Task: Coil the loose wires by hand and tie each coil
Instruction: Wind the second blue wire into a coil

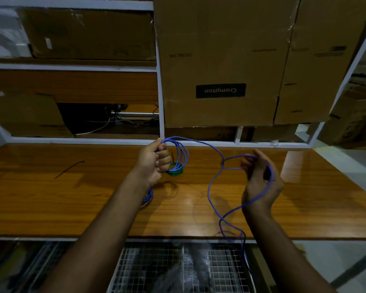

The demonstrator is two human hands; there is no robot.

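My left hand (154, 159) grips several loops of a blue wire (183, 154) above the wooden table (72, 197); part of the coil shows below my left wrist. The loose end of the blue wire runs right over the table to my right hand (260, 180), loops around its fingers and palm, then trails down past the table's front edge. My right hand's fingers are loosely curled around the strand. A small green wire coil (174, 172) lies on the table just behind my left hand, with a dark tie standing in it.
A black cable tie (69, 169) lies on the table at the left. Large cardboard boxes (230, 60) fill the white shelf frame (161, 102) behind the table. A wire mesh basket (178, 269) with wrapped items sits below the front edge.
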